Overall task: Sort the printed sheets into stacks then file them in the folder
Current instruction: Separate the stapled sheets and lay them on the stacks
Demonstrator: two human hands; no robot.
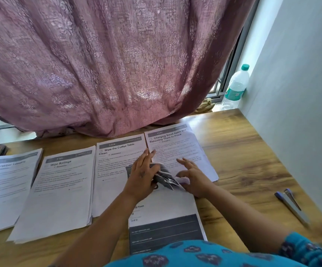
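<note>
Before you, a wooden table [239, 151] carries four stacks of printed sheets [59, 189] in a row. A nearer stack [166, 212] and a pen [291, 206] also lie on it.

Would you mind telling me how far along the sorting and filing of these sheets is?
Sorting looks well advanced: four stacks lie in a row, Diswasher Loading, Wipe Railings, Wipe the Coffee Table and Charging Small Items. In hand: the left hand and right hand handle a crumpled sheet over the near pile. Filing has not begun; no folder clearly shows.
</note>
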